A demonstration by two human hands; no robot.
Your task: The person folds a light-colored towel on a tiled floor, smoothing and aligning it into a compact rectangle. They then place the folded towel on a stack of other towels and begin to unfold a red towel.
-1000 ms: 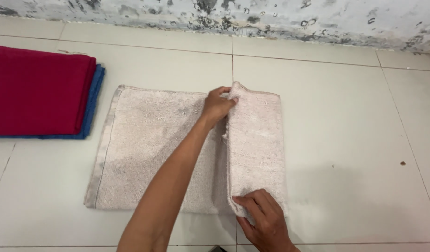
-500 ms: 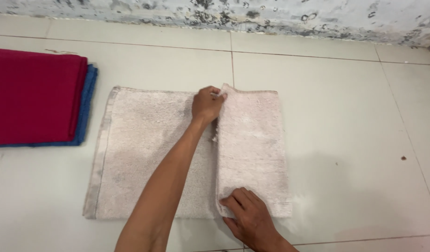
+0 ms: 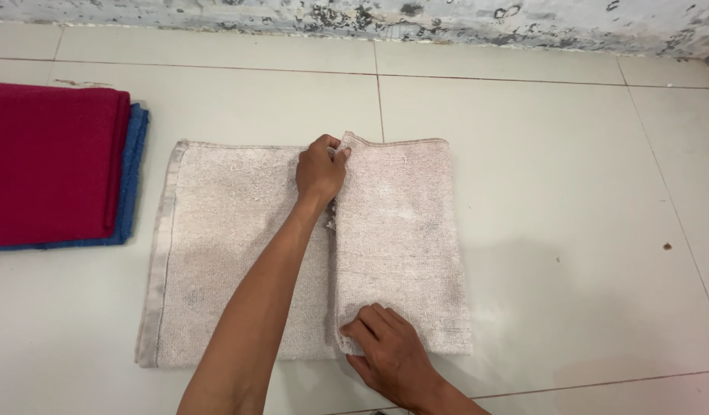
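Observation:
A pale beige towel lies flat on the tiled floor, its right part folded over to the left as a flap. My left hand pinches the far corner of that flap near the towel's top edge. My right hand grips the flap's near corner at the towel's bottom edge. The flap's free edge runs between my two hands, a little right of the towel's middle.
A folded red cloth lies on a folded blue cloth at the left, close to the towel's left hem. A stained wall runs along the far side. A small dark speck sits on the tile at right.
Both hands have drawn the folded flap's edge further left across the towel, so the flap is wider. The flap lies flatter than before.

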